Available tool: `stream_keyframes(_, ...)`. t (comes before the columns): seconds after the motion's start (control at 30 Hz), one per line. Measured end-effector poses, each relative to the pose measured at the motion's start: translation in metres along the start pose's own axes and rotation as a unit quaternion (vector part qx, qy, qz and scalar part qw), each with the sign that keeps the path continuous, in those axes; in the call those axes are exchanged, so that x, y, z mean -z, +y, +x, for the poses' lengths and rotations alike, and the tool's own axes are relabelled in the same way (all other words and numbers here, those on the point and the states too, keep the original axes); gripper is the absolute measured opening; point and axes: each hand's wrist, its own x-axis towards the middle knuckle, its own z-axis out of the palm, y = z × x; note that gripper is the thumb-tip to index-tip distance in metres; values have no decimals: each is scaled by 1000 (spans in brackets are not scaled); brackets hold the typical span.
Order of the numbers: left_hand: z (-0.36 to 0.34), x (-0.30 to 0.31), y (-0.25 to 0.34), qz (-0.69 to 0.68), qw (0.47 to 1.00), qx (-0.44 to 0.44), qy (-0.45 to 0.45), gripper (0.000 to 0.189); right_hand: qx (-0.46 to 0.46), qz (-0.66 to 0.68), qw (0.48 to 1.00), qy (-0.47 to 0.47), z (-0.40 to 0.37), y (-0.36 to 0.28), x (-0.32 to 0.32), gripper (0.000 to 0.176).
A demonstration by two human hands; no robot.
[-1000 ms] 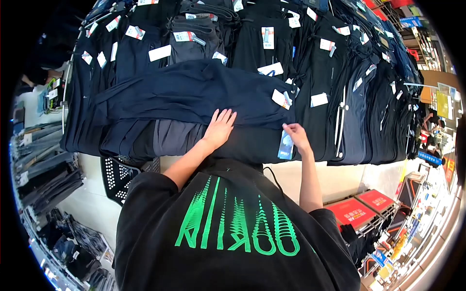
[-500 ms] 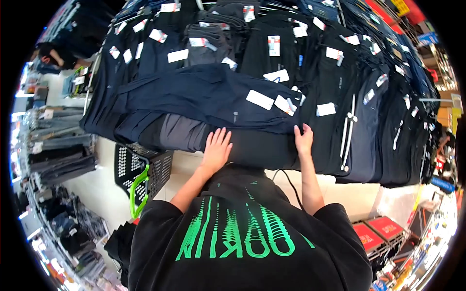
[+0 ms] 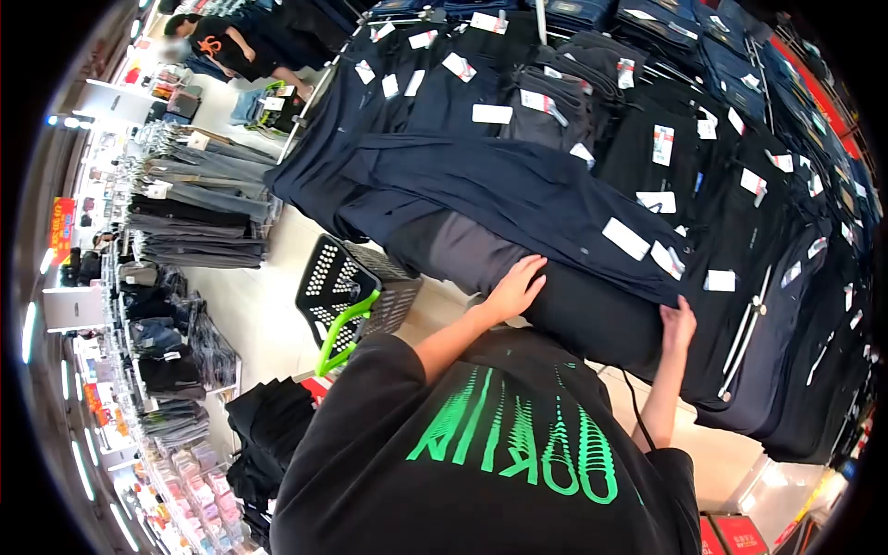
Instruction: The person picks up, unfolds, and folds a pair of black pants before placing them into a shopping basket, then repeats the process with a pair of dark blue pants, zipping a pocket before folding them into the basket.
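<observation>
A pair of dark navy trousers (image 3: 481,180) lies folded lengthwise across the front of the trouser display, with white tags (image 3: 626,239) at its right end. My left hand (image 3: 516,289) rests with fingers stretched out on the front edge, where grey cloth (image 3: 472,248) meets black trousers (image 3: 592,310). At the right end of the navy pair, my right hand (image 3: 679,326) is at the cloth's corner, fingers loosely bent and apart. It does not appear to grip the cloth.
Rows of tagged dark trousers (image 3: 661,139) cover the display behind. A black shopping basket (image 3: 338,291) with a green handle (image 3: 350,333) stands on the floor at left. Racks of hanging trousers (image 3: 199,203) line the left side. Another person (image 3: 227,46) is at the upper left.
The camera view has turned left, so the display and both hands appear farther right. My hands remain by the front edge, and the navy trousers lie much as before.
</observation>
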Motion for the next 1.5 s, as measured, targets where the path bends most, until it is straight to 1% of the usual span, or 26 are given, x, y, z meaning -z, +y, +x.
stream_keyframes(0.03,6,5,-20,0,998,-25,61,35,5,-2,1000,16,17,6,17,22)
stream_keyframes(0.1,12,34,-39,-132,969,151,146,31,13,23,999,22,9,-3,11,28)
stream_keyframes(0.17,19,62,-107,-158,936,207,238,25,2,22,999,37,6,0,8,34)
stream_keyframes(0.2,22,84,-129,-221,897,253,287,24,-27,34,999,18,9,6,12,41)
stream_keyframes(0.23,27,108,-149,-284,849,296,334,24,-65,52,996,14,13,13,14,41)
stream_keyframes(0.3,33,153,-196,-353,803,278,392,24,-137,85,987,2,22,27,15,42)
stream_keyframes(0.33,40,174,-213,-343,801,288,397,27,-142,95,985,0,26,35,13,43)
stream_keyframes(0.37,46,194,-231,-332,799,300,401,31,-127,74,989,34,26,39,6,44)
stream_keyframes(0.43,62,220,-286,-45,836,329,436,45,-113,85,987,70,36,46,8,43)
stream_keyframes(0.5,77,246,-324,-13,822,382,422,61,-96,116,982,113,31,39,-3,36)
stream_keyframes(0.57,89,261,-314,-5,807,421,415,65,-87,125,975,163,18,29,-21,34)
stream_keyframes(0.7,109,262,-390,-57,840,417,342,69,-57,120,978,163,0,25,-25,32)
stream_keyframes(0.77,117,258,-427,-80,829,428,352,70,-30,102,976,189,-13,21,-29,32)
stream_keyframes(0.83,124,260,-430,-57,798,473,370,58,-15,82,977,198,-21,14,-30,30)
stream_keyframes(0.9,128,265,-471,-5,796,460,394,48,8,22,973,230,-33,4,-37,29)
stream_keyframes(0.97,131,291,-451,-24,819,404,407,50,26,-14,971,237,-42,-8,-42,25)
stream_keyframes(1.0,134,311,-390,-73,821,399,402,49,41,-26,968,247,-49,-17,-55,20)
stream_keyframes(1.03,141,325,-405,-73,811,404,417,50,52,-37,966,251,-57,-27,-70,16)
stream_keyframes(1.1,153,358,-387,-160,790,413,424,48,58,-86,963,249,-50,-42,-70,18)
stream_keyframes(1.17,171,393,-383,-242,805,406,359,43,73,-118,960,244,-40,-66,-85,22)
stream_keyframes(1.23,202,426,-401,-336,826,339,300,36,104,-102,966,213,-12,-91,-98,25)
stream_keyframes(1.3,243,453,-381,-445,825,295,188,32,108,-83,981,141,31,-118,-99,25)
stream_keyframes(1.37,286,470,-348,-514,788,289,175,34,113,-42,985,122,40,-152,-144,31)
stream_keyframes(1.43,322,482,-337,-531,813,196,140,39,191,40,980,25,61,-169,-172,40)
stream_keyframes(1.47,332,481,-323,-573,789,171,143,41,205,46,978,12,59,-176,-191,42)
stream_keyframes(1.5,335,479,-300,-581,781,178,147,47,219,51,974,0,53,-180,-207,44)
